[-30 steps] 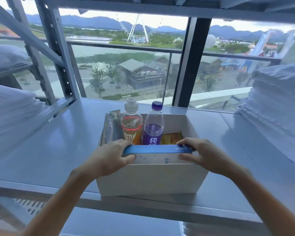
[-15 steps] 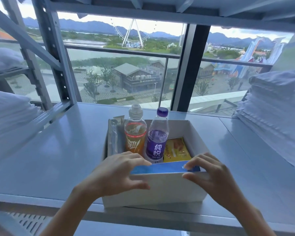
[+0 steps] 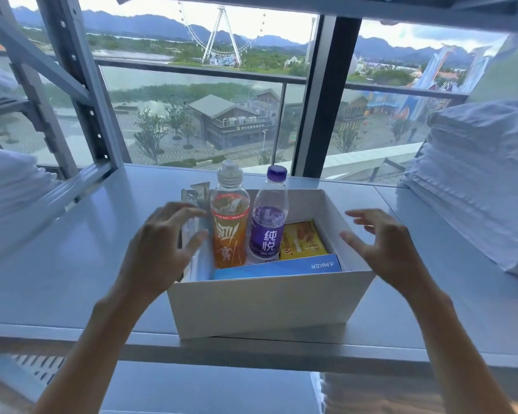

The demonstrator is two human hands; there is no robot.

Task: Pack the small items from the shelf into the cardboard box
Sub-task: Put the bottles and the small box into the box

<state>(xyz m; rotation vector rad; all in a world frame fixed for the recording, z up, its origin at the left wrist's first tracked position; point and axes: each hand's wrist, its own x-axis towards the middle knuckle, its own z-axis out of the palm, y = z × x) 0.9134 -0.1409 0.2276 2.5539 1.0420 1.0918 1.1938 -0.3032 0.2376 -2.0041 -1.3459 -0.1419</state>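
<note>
— Where's the box [image 3: 263, 306]?
— On the shelf [image 3: 72, 264], between left hand [image 3: 162, 249] and right hand [image 3: 383, 246]. Both hands' fingers are spread wide and hold nothing: the left over its left wall, the right just outside its right wall.
— The blue pack [image 3: 277, 268]?
— Inside, along the near wall, clear of both.

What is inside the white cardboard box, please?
An orange drink bottle, a purple-labelled water bottle, a yellow snack packet, a flat blue carton and grey sachets; whatever lies beneath them is covered.
</note>
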